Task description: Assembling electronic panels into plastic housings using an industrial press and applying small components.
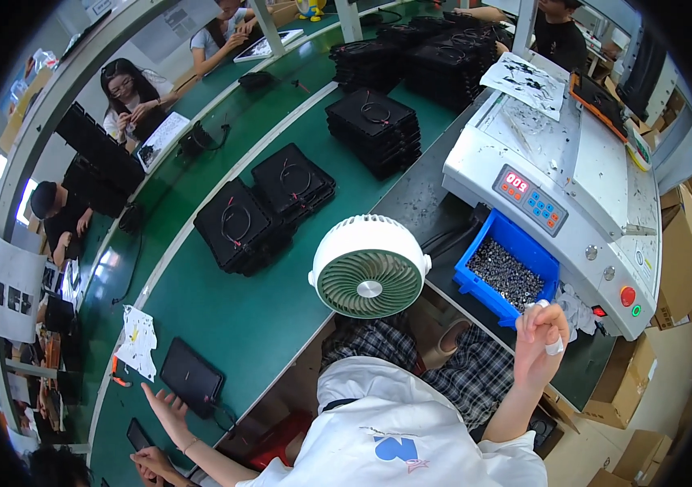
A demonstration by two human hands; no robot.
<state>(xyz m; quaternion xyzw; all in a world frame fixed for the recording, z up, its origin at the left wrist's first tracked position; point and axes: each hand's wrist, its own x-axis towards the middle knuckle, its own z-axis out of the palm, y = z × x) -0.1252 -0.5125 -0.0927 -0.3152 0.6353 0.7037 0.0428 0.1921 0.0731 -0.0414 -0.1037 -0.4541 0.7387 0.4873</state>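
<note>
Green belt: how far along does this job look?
Looks done: stacks of black cases sit up the green belt. In hand: the left hand, open, reaches beside a flat black panel; the right hand is raised by the blue bin of small dark parts. Left: that panel lies alone, seemingly unfinished.

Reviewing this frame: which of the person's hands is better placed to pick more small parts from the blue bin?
Probably the right hand: it is raised just beside the blue bin of small dark parts. The left hand lies far across the green belt by a black tablet.
</note>
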